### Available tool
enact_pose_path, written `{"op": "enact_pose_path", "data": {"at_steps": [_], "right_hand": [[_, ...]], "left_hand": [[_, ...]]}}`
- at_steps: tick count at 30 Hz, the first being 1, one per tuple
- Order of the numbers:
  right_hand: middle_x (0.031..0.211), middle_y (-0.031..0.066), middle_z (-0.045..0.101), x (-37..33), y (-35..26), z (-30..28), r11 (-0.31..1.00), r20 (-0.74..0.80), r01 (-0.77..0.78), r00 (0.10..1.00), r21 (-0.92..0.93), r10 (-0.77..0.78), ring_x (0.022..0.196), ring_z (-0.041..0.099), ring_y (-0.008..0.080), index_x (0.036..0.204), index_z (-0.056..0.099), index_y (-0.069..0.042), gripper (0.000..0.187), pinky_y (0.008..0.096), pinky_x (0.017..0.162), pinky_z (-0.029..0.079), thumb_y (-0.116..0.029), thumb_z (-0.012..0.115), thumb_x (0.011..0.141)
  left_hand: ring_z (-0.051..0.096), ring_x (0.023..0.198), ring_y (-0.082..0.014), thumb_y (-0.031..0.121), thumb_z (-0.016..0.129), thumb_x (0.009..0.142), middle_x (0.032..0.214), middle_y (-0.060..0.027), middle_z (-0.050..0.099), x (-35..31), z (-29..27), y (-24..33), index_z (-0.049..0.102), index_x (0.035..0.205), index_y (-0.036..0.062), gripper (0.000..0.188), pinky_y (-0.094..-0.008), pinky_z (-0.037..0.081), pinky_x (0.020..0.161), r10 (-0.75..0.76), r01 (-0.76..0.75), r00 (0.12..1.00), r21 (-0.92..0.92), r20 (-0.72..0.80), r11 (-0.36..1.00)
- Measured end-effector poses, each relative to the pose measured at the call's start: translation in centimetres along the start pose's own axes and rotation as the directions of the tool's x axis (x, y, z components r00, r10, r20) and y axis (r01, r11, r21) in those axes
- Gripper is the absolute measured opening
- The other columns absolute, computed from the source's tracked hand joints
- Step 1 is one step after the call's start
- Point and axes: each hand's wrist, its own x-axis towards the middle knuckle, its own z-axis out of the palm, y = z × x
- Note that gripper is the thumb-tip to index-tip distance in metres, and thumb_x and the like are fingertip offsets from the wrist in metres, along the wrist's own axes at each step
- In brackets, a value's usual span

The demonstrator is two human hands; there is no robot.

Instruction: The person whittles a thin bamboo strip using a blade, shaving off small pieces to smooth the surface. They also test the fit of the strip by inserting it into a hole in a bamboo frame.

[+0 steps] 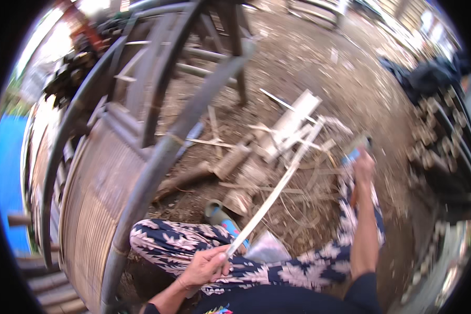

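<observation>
My left hand (pixel 209 266) is closed around the near end of a long, pale split-bamboo strip (pixel 277 191). The strip slants up and away to the right, its far end over a pile of cut pieces. My right hand (pixel 363 167) is stretched forward beside my right foot, curled into a grip and smeared by motion. Just below it shows a brown, handle-like piece (pixel 355 197); what the fingers hold is not clear. Between my legs lies a whitish plastic bag (pixel 267 248).
A bamboo chair (pixel 102 178) with a slatted surface stands close on my left. Ahead on the dirt floor lie a wide split-bamboo piece (pixel 293 123), a log (pixel 231 162) and loose shavings (pixel 303 209). Stacked bamboo poles (pixel 434 138) line the right side.
</observation>
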Motion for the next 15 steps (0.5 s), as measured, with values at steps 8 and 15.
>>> {"op": "enact_pose_path", "data": {"at_steps": [8, 15], "right_hand": [[0.045, 0.0015, 0.046, -9.4, 1.5, 6.9, 0.991, 0.483, -0.039, 0.875, 0.128, -0.028, 0.037, 0.045, 0.0099, 0.071, 0.053, -0.005, 0.052, 0.0267, 0.037, 0.033, -0.044, 0.046, 0.103], [0.049, 0.0039, 0.048, -15.3, 6.4, 12.2, 0.958, 0.637, -0.285, 0.741, 0.015, 0.211, 0.037, 0.048, 0.0133, 0.071, 0.053, -0.002, 0.057, 0.0277, 0.036, 0.039, -0.047, 0.042, 0.103]], "left_hand": [[0.052, 0.068, -0.007, 0.019, 0.054, 0.1, 0.087, -0.0007, 0.057, 7.0, -18.7, 27.8, 0.056, 0.125, 0.0015, 0.031, -0.0208, 0.043, 0.059, 0.928, -0.915, 0.134, 0.317, -0.347, 0.25], [0.049, 0.059, -0.0009, 0.034, 0.061, 0.098, 0.073, 0.0051, 0.058, 15.7, -31.6, 36.6, 0.069, 0.115, 0.0069, 0.033, -0.0168, 0.04, 0.054, 0.861, -0.875, 0.036, 0.4, -0.508, 0.273]]}}
